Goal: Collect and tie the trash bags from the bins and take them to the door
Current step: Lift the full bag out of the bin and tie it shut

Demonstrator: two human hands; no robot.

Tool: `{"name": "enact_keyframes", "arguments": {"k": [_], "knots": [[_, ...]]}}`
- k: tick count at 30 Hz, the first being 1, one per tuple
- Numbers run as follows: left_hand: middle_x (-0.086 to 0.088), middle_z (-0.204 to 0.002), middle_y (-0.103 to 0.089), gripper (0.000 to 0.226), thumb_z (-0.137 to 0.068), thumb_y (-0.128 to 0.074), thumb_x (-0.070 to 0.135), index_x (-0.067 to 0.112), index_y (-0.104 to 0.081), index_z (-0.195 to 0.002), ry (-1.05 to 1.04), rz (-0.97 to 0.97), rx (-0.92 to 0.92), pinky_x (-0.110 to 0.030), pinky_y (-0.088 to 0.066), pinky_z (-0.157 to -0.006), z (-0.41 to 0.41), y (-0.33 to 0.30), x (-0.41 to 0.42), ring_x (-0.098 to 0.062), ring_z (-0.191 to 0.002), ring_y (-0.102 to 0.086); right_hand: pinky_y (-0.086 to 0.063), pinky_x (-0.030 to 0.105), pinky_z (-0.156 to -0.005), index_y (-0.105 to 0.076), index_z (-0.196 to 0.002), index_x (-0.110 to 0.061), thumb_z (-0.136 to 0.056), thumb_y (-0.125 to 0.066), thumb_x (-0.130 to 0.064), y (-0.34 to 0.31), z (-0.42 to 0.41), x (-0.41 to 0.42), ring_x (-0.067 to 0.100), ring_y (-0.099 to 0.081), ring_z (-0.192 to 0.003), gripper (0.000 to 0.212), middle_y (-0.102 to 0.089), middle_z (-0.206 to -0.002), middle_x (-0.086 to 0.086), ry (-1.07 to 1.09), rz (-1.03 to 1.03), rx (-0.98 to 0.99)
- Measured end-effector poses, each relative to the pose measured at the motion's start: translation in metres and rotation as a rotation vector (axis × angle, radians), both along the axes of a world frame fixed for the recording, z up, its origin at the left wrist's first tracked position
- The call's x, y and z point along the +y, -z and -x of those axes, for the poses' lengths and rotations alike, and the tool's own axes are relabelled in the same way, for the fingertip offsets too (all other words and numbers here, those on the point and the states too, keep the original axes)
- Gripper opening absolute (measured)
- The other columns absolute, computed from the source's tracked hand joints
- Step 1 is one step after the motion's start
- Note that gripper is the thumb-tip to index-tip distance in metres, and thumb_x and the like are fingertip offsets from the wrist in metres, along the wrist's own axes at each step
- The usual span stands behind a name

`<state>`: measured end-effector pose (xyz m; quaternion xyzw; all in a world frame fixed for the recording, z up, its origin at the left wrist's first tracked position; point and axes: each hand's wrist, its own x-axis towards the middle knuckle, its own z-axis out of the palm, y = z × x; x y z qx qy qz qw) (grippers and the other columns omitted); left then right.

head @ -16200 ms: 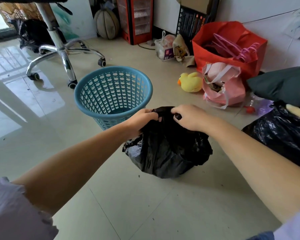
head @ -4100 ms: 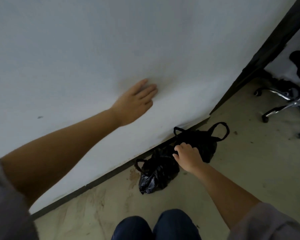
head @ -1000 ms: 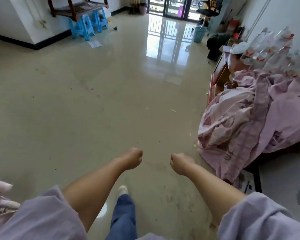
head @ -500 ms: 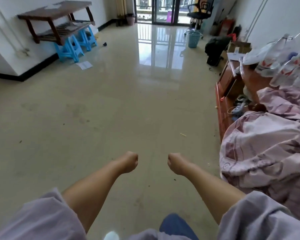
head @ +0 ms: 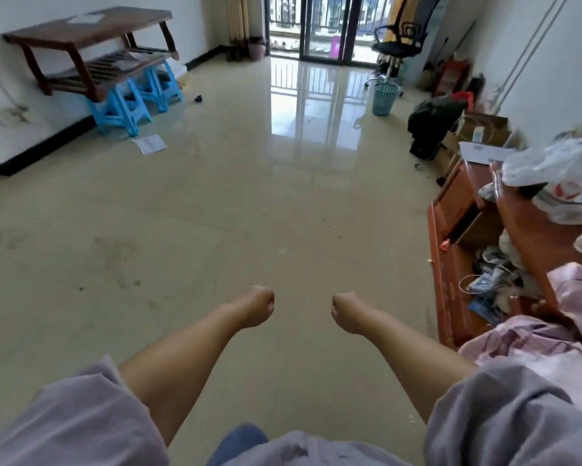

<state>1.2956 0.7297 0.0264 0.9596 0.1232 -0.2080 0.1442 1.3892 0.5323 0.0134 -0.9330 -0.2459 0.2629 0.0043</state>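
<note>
Both hands, left hand (head: pixel 258 306) and right hand (head: pixel 347 311), are clenched and hold nothing, above the floor (head: pixel 215 210); blue bin (head: pixel 385 98) at one o'clock

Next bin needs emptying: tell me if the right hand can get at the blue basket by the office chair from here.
Probably not: the right hand is curled empty, while the blue basket stands far across open floor. Nothing blocks the walk.
</note>
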Motion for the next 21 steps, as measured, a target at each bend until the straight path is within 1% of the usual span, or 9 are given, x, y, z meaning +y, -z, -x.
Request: {"name": "enact_keyframes", "arguments": {"k": [1,3,6,7,8,11,13,16,21], "knots": [[-0.010,-0.121,-0.061,0.031,-0.096,-0.038,0.021,0.012,-0.062,-0.113,-0.022,0.008,-0.010,-0.028,-0.041,-0.076,-0.014,0.002,0.005,-0.030,-0.107,-0.059,-0.044,0.033,-0.077,-0.042,-0.070,-0.021,-0.094,-0.040,-0.023,0.001,-0.014,0.006,0.024,-0.048,-0.082,0.024,-0.036,-0.066,-0.002,-0.016,0.036,-0.002],[-0.012,-0.121,-0.061,0.030,-0.094,-0.039,0.020,0.011,-0.063,-0.111,-0.039,0.055,0.003,-0.031,-0.046,-0.083,-0.055,0.006,0.023,-0.031,-0.106,-0.059,-0.044,0.034,-0.079,-0.037,-0.067,-0.020,-0.095,-0.038,-0.023,0.005,-0.059,0.022,0.023,-0.047,-0.084,0.029,-0.040,-0.070,0.000,0.004,0.044,0.009],[-0.013,-0.121,-0.061,0.030,-0.093,-0.039,0.019,0.010,-0.063,-0.110,-0.048,0.070,0.040,-0.033,-0.047,-0.086,-0.122,0.016,0.052,-0.032,-0.106,-0.059,-0.043,0.031,-0.082,-0.042,-0.074,-0.018,-0.099,-0.032,-0.023,0.013,-0.124,0.054,0.027,-0.057,-0.099,0.028,-0.052,-0.097,0.011,-0.030,0.090,0.028],[-0.014,-0.121,-0.061,0.030,-0.093,-0.039,0.019,0.009,-0.063,-0.110,-0.043,0.067,0.038,-0.032,-0.047,-0.085,-0.144,0.018,0.064,-0.032,-0.106,-0.059,-0.042,0.030,-0.080,-0.044,-0.074,-0.018,-0.099,-0.032,-0.023,0.018,-0.147,0.065,0.029,-0.059,-0.104,0.028,-0.053,-0.098,0.011,-0.017,0.098,0.034],[-0.014,-0.120,-0.062,0.030,-0.093,-0.039,0.018,0.008,-0.063,-0.109,-0.039,0.064,0.030,-0.031,-0.047,-0.084,-0.168,0.020,0.076,-0.032,-0.106,-0.060,-0.040,0.029,-0.078,-0.041,-0.070,-0.018,-0.098,-0.034,-0.023,0.021,-0.171,0.078,0.030,-0.060,-0.103,0.030,-0.051,-0.092,0.009,-0.029,0.105,0.025],[-0.015,-0.119,-0.062,0.030,-0.094,-0.039,0.018,0.009,-0.064,-0.108,-0.043,0.079,-0.010,-0.029,-0.046,-0.081,-0.244,0.020,0.117,-0.032,-0.104,-0.060,-0.040,0.029,-0.077,-0.030,-0.061,-0.021,-0.094,-0.039,-0.022,0.016,-0.247,0.121,0.023,-0.051,-0.085,0.034,-0.039,-0.068,0.000,0.004,0.062,0.039],[-0.014,-0.119,-0.061,0.030,-0.094,-0.039,0.019,0.009,-0.063,-0.109,-0.031,0.069,0.015,-0.029,-0.045,-0.080,-0.292,0.018,0.146,-0.032,-0.105,-0.059,-0.042,0.030,-0.078,-0.031,-0.061,-0.022,-0.094,-0.040,-0.022,0.013,-0.290,0.146,0.023,-0.047,-0.082,0.034,-0.036,-0.066,-0.001,0.043,0.047,0.055],[-0.014,-0.119,-0.062,0.029,-0.094,-0.040,0.018,0.008,-0.064,-0.108,-0.017,0.055,0.021,-0.032,-0.047,-0.086,-0.369,0.014,0.186,-0.031,-0.106,-0.059,-0.046,0.033,-0.081,-0.030,-0.060,-0.022,-0.095,-0.039,-0.022,0.008,-0.358,0.180,0.023,-0.048,-0.080,0.036,-0.040,-0.067,0.001,0.068,-0.002,0.047],[-0.012,-0.118,-0.064,0.030,-0.094,-0.040,0.017,0.009,-0.065,-0.109,0.059,0.040,0.017,-0.029,-0.046,-0.084,-0.491,0.011,0.216,-0.029,-0.106,-0.060,-0.046,0.032,-0.078,-0.030,-0.062,-0.018,-0.095,-0.035,-0.022,0.021,-0.473,0.212,0.025,-0.055,-0.085,0.034,-0.053,-0.091,0.010,0.150,-0.023,0.045]]}}
